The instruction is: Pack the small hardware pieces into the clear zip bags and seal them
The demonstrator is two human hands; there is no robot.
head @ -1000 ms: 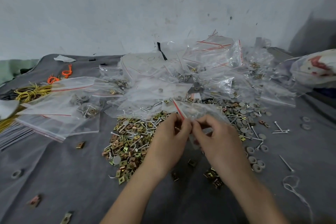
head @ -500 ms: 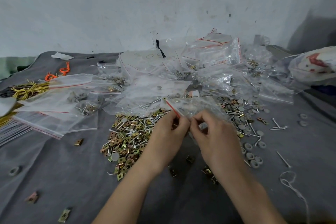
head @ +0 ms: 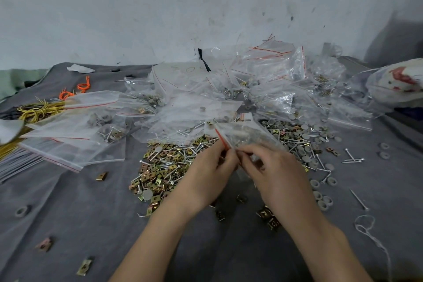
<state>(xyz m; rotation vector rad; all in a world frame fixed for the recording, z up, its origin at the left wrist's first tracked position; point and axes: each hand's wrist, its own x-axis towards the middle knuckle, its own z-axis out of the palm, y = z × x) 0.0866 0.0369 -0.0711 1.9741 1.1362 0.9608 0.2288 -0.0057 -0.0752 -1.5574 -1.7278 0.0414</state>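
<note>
— What lay at the left when you looked in?

— I saw a bundle of yellow wire (head: 39, 110) at the left edge of the grey-covered worktop (head: 80, 208), with orange ties (head: 83, 86) just behind it. Beside them lay flat zip bags (head: 75, 135), overlapping, some with grey pieces and screws inside.

— And the middle?

— A loose heap of brass clips (head: 160, 171) mixed with silver screws sat on the worktop. The left hand (head: 206, 176) was over the heap's right edge, thumb and fingers pinching the red-striped mouth of a clear bag (head: 249, 133). That bag was raised off the worktop, between the two hands and slanting up and away from them. I could not make out the pale pieces inside it.

— The other hand?

— The right hand (head: 274, 171) met the left at the fingertips. Its fingers were curled, gripping the same bag just beside the red stripe.

— Further right?

— Grey washers (head: 304, 135) lay mixed with screws and clips beyond the right hand. Behind everything, a big pile of filled bags (head: 270, 80) leaned against the wall (head: 160, 7). A few stray screws and washers lay well apart on the worktop. A white string (head: 368, 231) curled near the front right, and a white sack with red print (head: 398, 82) sat at the far right edge.
</note>
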